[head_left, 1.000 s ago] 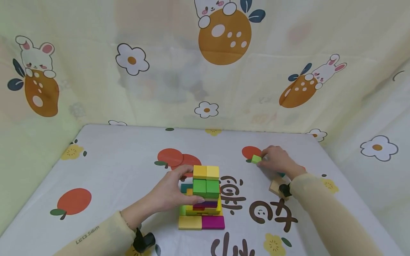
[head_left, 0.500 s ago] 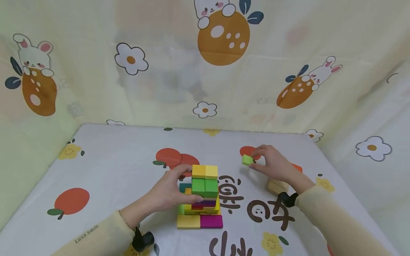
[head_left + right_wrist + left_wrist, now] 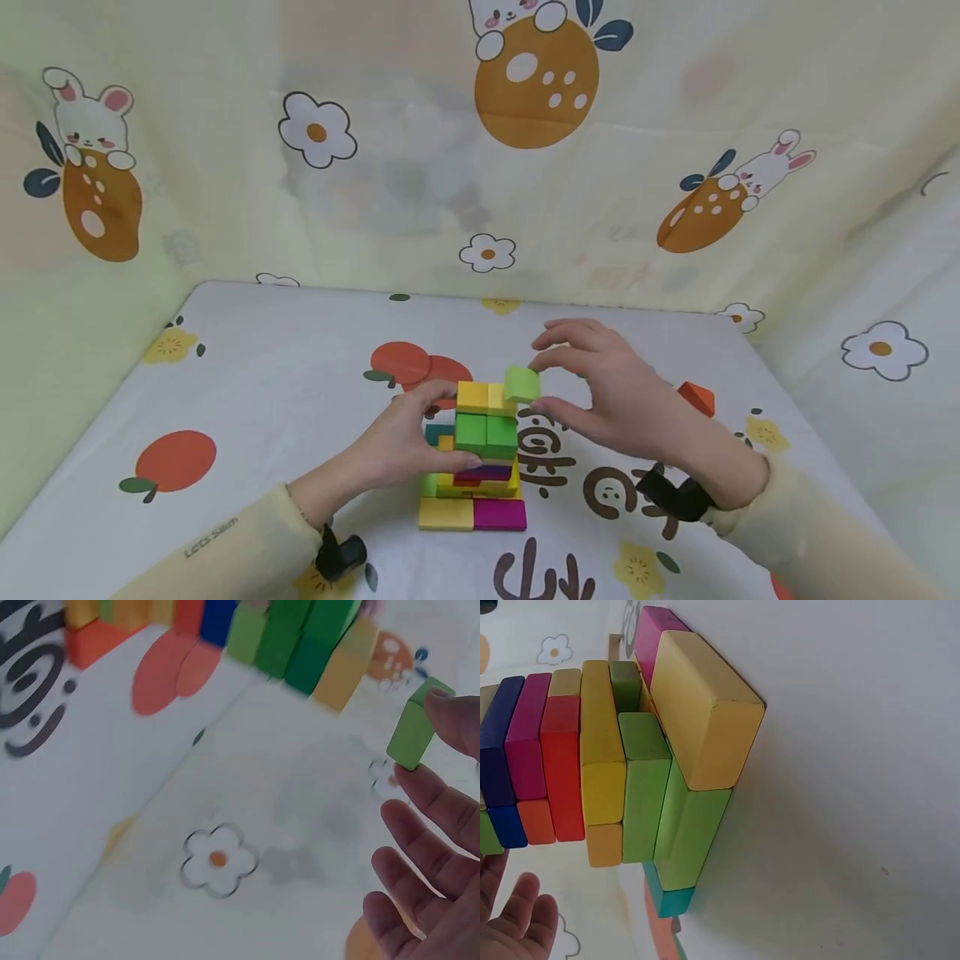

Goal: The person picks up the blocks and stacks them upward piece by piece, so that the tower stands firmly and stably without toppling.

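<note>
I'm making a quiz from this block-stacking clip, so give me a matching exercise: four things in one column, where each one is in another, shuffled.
1. light green block
2. orange block
3. left hand
4. magenta block

A. lying on the table, far right
B. against the tower's left side
C. pinched in the right hand
D. bottom layer of the tower

Pairs: 1-C, 2-A, 3-B, 4-D

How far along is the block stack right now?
Done: a tower of several coloured layers stands on the table, topped by yellow blocks. In hand: the right hand pinches a light green block just above the tower's top right edge, not yet set down; the left hand steadies the stack's side. Left: placing that block; an orange block lies loose.
</note>
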`<state>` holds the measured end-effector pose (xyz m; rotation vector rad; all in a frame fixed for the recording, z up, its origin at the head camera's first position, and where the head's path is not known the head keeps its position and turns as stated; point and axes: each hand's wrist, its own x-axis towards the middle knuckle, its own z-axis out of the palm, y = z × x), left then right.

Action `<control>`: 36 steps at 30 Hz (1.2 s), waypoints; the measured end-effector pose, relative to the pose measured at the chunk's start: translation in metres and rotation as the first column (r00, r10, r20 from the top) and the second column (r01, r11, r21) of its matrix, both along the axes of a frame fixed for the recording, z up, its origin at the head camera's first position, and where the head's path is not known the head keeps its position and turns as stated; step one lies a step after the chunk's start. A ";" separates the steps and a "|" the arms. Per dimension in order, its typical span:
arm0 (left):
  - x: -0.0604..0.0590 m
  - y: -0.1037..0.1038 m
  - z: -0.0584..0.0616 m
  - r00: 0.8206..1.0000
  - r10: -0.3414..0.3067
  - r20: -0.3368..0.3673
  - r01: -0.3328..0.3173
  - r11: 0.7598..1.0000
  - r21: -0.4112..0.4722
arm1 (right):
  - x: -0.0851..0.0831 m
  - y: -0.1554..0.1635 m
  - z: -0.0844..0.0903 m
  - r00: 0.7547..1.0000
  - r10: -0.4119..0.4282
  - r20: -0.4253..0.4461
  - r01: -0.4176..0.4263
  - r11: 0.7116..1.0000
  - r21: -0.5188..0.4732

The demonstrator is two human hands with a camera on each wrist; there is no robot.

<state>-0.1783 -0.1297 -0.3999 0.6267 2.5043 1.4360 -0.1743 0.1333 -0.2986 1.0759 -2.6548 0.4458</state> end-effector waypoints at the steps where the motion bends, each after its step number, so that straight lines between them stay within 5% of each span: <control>1: 0.000 0.000 0.000 1.000 -0.003 0.002 0.003 1.000 0.003 | 0.003 -0.005 0.000 1.000 0.018 -0.020 -0.018 1.000 0.010; 23: -0.001 0.001 0.000 0.999 -0.035 -0.013 0.035 0.999 0.037 | 0.019 -0.043 -0.018 0.960 0.137 -0.245 -0.091 0.977 0.191; 36: 0.000 -0.001 0.000 0.999 -0.026 -0.024 0.027 0.999 0.028 | 0.016 -0.042 -0.021 0.957 0.143 -0.252 -0.101 0.980 0.174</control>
